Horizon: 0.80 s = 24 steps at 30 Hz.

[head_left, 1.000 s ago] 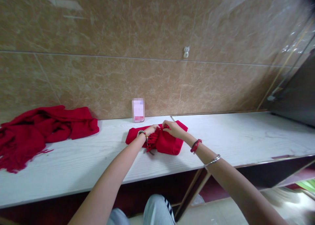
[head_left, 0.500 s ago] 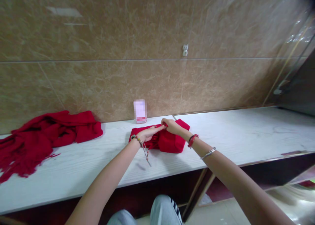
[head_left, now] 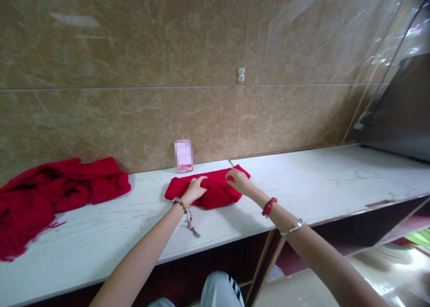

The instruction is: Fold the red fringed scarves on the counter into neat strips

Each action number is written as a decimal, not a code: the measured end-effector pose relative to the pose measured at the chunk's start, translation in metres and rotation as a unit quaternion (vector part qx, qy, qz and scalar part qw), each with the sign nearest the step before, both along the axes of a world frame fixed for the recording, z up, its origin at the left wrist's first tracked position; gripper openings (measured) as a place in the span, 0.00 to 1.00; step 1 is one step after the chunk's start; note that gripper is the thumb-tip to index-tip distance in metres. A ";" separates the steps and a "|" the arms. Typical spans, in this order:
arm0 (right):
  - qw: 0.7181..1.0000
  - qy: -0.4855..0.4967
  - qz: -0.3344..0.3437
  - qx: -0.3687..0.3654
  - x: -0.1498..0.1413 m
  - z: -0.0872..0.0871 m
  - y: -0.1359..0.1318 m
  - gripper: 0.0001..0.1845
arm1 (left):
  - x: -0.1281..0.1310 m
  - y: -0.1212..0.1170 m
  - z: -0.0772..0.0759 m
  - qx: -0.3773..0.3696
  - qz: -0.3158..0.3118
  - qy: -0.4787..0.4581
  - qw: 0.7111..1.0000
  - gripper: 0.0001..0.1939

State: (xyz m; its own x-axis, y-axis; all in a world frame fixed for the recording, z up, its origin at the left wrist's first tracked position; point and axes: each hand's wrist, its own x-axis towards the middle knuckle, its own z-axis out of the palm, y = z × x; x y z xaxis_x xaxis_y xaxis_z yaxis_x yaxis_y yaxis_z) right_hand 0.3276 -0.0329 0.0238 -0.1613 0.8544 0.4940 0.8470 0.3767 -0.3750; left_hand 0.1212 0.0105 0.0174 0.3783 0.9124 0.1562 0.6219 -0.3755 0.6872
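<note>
A red scarf (head_left: 218,195), folded into a flat bundle, lies on the white wood-grain counter (head_left: 144,217) in front of me. My left hand (head_left: 195,190) rests on the left half of the bundle, thumb and fingers apart, a beaded bracelet with a dangling tassel at its wrist. Over the right half is my right hand (head_left: 238,181), its fingers curved and parted from the thumb; whether the fingertips touch the cloth is hard to see. A red cord bracelet and a silver bangle circle that arm.
A second red scarf (head_left: 67,186) with fringe lies loosely heaped at the left. Against the tiled wall (head_left: 134,118) leans a phone (head_left: 183,157), its screen blurred out. A small white cat-shaped hook (head_left: 241,74) is on the wall. Open shelves lie below the counter's front edge.
My hands, which met at the middle of the bundle, have drawn apart, and the scarf's top lies flatter and more closed over. The view has shifted slightly right.
</note>
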 end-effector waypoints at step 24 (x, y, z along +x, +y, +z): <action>0.976 -0.131 -0.031 -0.174 -0.050 0.003 -0.002 0.16 | -0.008 -0.001 0.001 0.062 -0.054 0.069 0.994 0.26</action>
State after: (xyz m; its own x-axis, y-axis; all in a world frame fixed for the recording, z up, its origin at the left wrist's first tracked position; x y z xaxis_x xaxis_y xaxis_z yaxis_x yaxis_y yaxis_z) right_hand 0.2780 -0.0353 0.0272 -0.1860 0.9751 0.1211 0.9480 0.2105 -0.2386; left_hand 0.1130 0.0092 0.0185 0.4989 0.8419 0.2058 0.6581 -0.5225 0.5422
